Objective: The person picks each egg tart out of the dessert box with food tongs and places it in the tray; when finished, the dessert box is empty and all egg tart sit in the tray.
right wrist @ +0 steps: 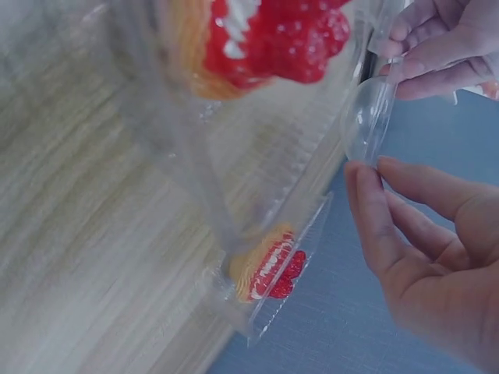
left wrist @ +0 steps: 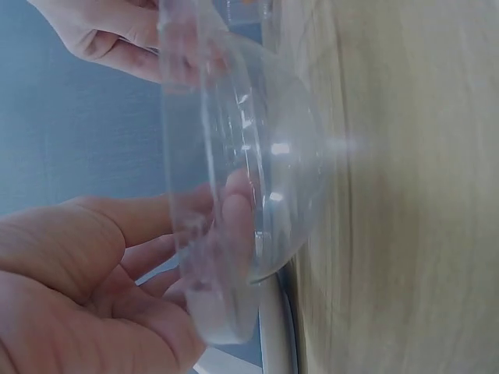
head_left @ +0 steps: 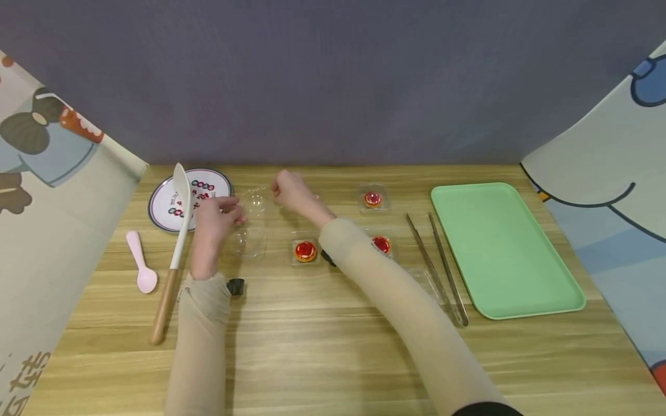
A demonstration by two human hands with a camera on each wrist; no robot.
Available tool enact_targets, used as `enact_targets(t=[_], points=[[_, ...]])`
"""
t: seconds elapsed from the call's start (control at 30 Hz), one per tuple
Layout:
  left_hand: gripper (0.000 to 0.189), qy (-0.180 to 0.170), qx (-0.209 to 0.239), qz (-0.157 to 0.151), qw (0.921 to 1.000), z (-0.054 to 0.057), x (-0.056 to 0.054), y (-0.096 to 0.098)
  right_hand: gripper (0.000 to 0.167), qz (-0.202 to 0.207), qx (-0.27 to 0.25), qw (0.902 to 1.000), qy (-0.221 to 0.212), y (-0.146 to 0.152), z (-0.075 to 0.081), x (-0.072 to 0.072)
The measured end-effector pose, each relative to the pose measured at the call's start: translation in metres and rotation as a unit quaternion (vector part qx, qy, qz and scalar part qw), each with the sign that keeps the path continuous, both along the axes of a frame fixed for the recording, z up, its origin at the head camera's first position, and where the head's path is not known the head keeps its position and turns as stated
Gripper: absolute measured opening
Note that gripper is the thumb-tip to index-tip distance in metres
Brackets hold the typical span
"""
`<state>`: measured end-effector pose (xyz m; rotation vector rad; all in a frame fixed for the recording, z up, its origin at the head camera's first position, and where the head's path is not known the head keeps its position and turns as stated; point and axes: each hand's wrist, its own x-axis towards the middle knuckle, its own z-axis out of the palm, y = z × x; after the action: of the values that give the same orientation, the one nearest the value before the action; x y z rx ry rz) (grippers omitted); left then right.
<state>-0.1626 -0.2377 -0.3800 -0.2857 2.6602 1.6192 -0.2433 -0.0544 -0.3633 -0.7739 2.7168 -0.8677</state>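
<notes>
A clear plastic container with domed halves (head_left: 256, 202) is held between both hands over the left-middle of the table, its dome facing down in the left wrist view. My left hand (head_left: 214, 221) pinches its left rim, with fingers (left wrist: 238, 222) showing through the clear wall. At the opposite edge, the thumb and fingertips of my right hand (right wrist: 437, 249) pinch the rim. Nearest the right forearm are small red-topped tarts in clear boxes: one tart (head_left: 305, 251) in front of the hand, another (head_left: 381, 244) partly behind the sleeve.
A third boxed tart (head_left: 372, 199) sits farther back. On the left, a white spoon with a wooden handle (head_left: 167, 306) lies across a patterned plate (head_left: 156, 211), beside a pink spoon (head_left: 140, 266). Metal tongs (head_left: 433, 263) and a green tray (head_left: 504, 248) lie on the right.
</notes>
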Motion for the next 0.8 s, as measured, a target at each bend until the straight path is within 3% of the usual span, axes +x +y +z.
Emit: enact_targets(t=[0.2,0.37,0.43,0.53,0.67,0.8], points=[[0.038,0.002,-0.059,0.009,0.9982,-0.0030,-0.0005,0.0000,0.045,0.001,-0.001,0.9998,-0.020,-0.0008,-0.0006,0.0020],[0.038,0.009,-0.062,0.012,0.9980,-0.0067,-0.0016,-0.0004,0.046,-0.007,-0.002,0.9995,-0.031,-0.0012,-0.0003,0.0028],[0.039,0.012,-0.061,0.012,0.9980,-0.0080,-0.0023,-0.0009,0.038,-0.012,0.000,0.9994,-0.034,-0.0012,0.0000,0.0037],[0.041,0.011,-0.061,0.013,0.9980,-0.0081,-0.0022,-0.0013,0.010,-0.023,0.004,0.9993,-0.030,-0.0008,0.0004,0.0055],[0.042,0.007,-0.060,0.014,0.9981,-0.0070,-0.0011,-0.0014,0.032,-0.035,0.001,0.9987,-0.037,-0.0004,0.0004,0.0072],[0.039,0.015,-0.071,0.019,0.9972,-0.0069,-0.0011,-0.0028,0.034,-0.038,-0.010,0.9981,-0.048,0.0008,0.0009,0.0080]])
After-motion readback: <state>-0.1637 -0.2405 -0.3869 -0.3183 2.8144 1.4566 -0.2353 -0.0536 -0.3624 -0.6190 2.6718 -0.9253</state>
